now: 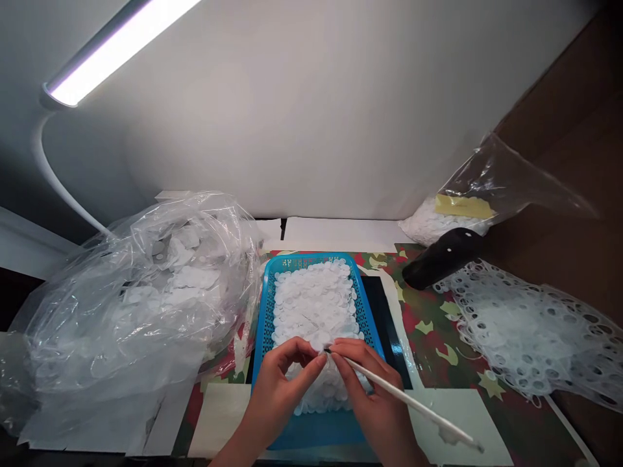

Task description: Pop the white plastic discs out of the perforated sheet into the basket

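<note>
On my feed the person's left hand (280,395) and right hand (372,395) sit over the near end of a blue plastic basket (267,311) with a lattice wall, which is heaped with small white discs (314,305); the material of the discs is hard to tell from here. The left hand's fingers (304,350) curl inward at the edge of the heap, and I cannot tell whether they grip a disc. The right hand's fingers (348,357) are closed around a slim white stick (409,403), whose dark tip meets the discs right beside the left fingertips, while its far end slants toward the lower right. The basket rests on sheets of pale paper (219,421) over a red-and-green patterned cover (428,324) on the worktop. To the left, a large clear plastic bag (131,324) holds more white pieces. To the right lies a white sheet punched with round holes (530,331), just beside a black object (442,259) I cannot identify. Behind that, a second clear bag (491,178) with a yellow label (462,206) holds more white pieces. A desk lamp (63,91) shines from the upper left.
</note>
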Demonstrator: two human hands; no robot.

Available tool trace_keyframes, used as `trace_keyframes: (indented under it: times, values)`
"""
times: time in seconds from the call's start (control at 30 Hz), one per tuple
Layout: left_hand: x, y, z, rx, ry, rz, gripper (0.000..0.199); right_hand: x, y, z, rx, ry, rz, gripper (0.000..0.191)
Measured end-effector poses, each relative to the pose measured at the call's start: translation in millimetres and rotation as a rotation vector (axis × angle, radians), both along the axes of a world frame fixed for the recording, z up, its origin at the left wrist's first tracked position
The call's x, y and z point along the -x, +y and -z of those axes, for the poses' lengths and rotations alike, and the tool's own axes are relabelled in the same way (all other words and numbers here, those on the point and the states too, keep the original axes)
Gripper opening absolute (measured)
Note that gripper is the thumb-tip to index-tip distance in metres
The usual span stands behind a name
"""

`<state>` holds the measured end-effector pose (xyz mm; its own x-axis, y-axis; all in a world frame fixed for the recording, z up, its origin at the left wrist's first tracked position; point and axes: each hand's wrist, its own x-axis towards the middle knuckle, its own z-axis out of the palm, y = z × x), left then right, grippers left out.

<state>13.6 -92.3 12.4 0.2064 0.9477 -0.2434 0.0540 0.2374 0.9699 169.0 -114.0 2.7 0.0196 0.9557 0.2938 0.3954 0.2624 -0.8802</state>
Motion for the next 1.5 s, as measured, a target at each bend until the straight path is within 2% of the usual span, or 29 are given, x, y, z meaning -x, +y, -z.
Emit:
trace_keyframes:
  times: [0.17, 0.33, 0.47, 0.63, 0.77, 0.9, 1.0, 1.13, 1.37, 1.5]
  values:
    - [1.1, -2.4, -2.8, -0.037, 0.015, -0.001, 0.016, 2.4, -1.2, 4.0, -0.079, -0.103, 0.010, 0.019]
    - [0.6, -4.5, 1.5, -0.003, -0.126, -0.061, 0.012, 3.9, 0.0, -0.2, -0.078, -0.070, 0.082, 0.020]
    - [0.5, -5.8, 3.7, 0.078, -0.259, -0.049, 0.012, 3.0, 2.8, -0.7, -0.088, -0.080, 0.109, 0.020]
    - [1.8, -4.8, 3.9, 0.253, -0.449, -0.084, 0.023, 1.1, 6.3, 3.8, -0.109, -0.100, 0.124, 0.019]
    - [3.6, -2.0, 9.0, 0.315, -0.547, -0.113, 0.028, 0.9, 9.0, -1.2, -0.112, -0.112, 0.155, 0.015]
    - [3.0, -0.3, 10.0, 0.201, -0.391, -0.106, 0.034, 2.3, 7.7, -7.6, -0.112, -0.094, 0.090, 0.017]
    - [3.8, 0.1, 4.8, 0.092, -0.202, -0.161, 0.025, 2.9, 4.3, -9.9, -0.091, -0.060, 0.050, 0.019]
    - [9.1, 0.2, 0.0, 0.077, -0.103, -0.179, 0.017, -0.5, 3.1, -10.5, -0.065, -0.044, 0.066, 0.018]
    - [13.3, -7.2, -0.6, 0.135, -0.082, -0.216, 0.029, -15.8, 7.6, -1.8, 0.014, -0.033, 0.179, 0.015]
    - [13.8, -10.3, -4.1, 0.130, -0.066, -0.255, 0.030, -31.6, 9.8, -4.0, 0.012, 0.008, 0.372, 0.012]
